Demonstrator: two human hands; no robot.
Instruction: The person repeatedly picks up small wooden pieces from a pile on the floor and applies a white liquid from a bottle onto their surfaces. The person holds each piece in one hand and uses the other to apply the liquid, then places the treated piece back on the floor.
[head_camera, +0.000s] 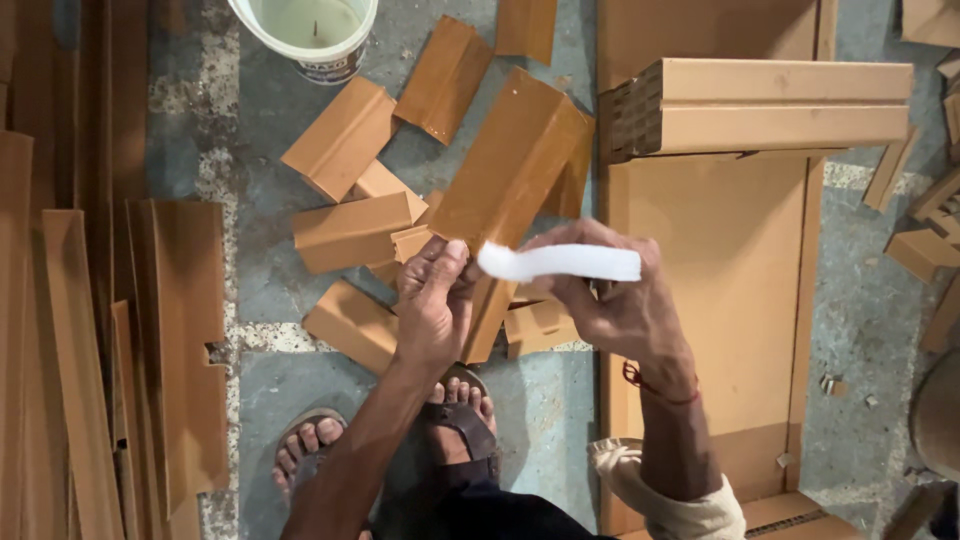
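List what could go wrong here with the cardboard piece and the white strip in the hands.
1. The left hand grips only the low end of the long cardboard piece; the top could tip or slip.
2. The white strip, pinched by the right hand, sticks out free at one end and might fold or land crooked.
3. Loose cardboard offcuts lie by the sandalled feet, and a bucket stands near: a possible trip or spill.

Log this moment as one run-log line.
left hand: grips folded cardboard piece | right hand: holds white strip | floor: scattered cardboard offcuts, white bucket
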